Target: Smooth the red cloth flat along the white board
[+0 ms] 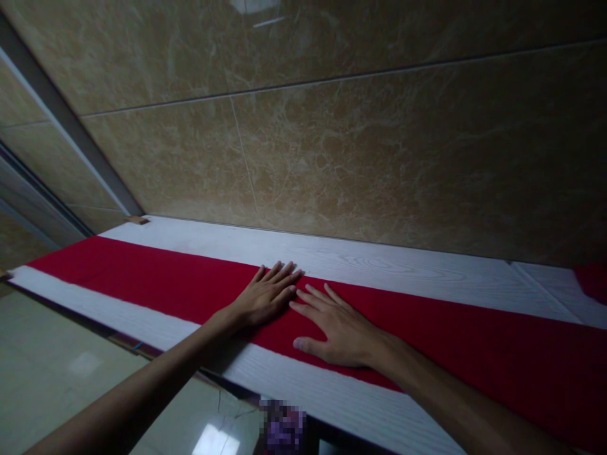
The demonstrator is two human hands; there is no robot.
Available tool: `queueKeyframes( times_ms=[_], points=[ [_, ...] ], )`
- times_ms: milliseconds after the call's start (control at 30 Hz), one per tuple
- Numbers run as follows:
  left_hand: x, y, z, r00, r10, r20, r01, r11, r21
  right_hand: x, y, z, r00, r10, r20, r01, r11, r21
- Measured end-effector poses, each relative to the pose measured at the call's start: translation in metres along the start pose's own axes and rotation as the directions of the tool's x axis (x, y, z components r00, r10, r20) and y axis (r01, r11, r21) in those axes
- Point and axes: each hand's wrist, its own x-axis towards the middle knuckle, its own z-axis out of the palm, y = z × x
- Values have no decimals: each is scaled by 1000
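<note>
Nearest the lens, a blurred purple patch (283, 426) sits at the bottom edge, too smeared to tell what it is; beside it the glossy floor (61, 366) catches a pale reflection. Two bare forearms reach up from the lower corners; the left one crosses over the floor, the right one runs along the table. Both end on a long red cloth (474, 347) that lies flat along a white wood-grain table (332, 392), leaving a white strip bare on the near side and another on the far side. Left hand (265, 296) lies palm down on the cloth, fingers straight and close together, gripping nothing; right hand (336, 328) lies palm down just beside it, fingers spread, thumb pointing toward the near edge, also gripping nothing; the fingertips of the two hands almost meet, perhaps touching, though the dim light makes this hard to judge. Farther off, a small brown block (137, 220) rests at the table's far left corner; behind everything rises a wall of tan marbled tiles (355, 139); a grey frame (57, 126) runs down it at the left.
</note>
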Motion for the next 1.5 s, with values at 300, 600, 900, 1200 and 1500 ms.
queueKeyframes(
  times_ms=[300,600,900,1200,1500],
  points=[
    [0,1,3,998,38,-59,-36,999,34,-26,11,-13,990,135,-27,-137,986,-92],
    [5,5,-10,1000,28,9,-28,1000,-3,-34,16,-5,985,169,-21,-170,980,-105],
    [88,58,-15,998,50,-23,-53,988,-148,-33,16,-4,984,178,-28,-180,978,-104],
    [112,48,12,984,55,-169,-67,995,-67,-32,16,-5,980,199,-6,-199,974,-105],
    [106,51,1,986,54,-161,-87,975,-204,-32,14,-6,973,228,22,-223,966,-128]
  ],
)
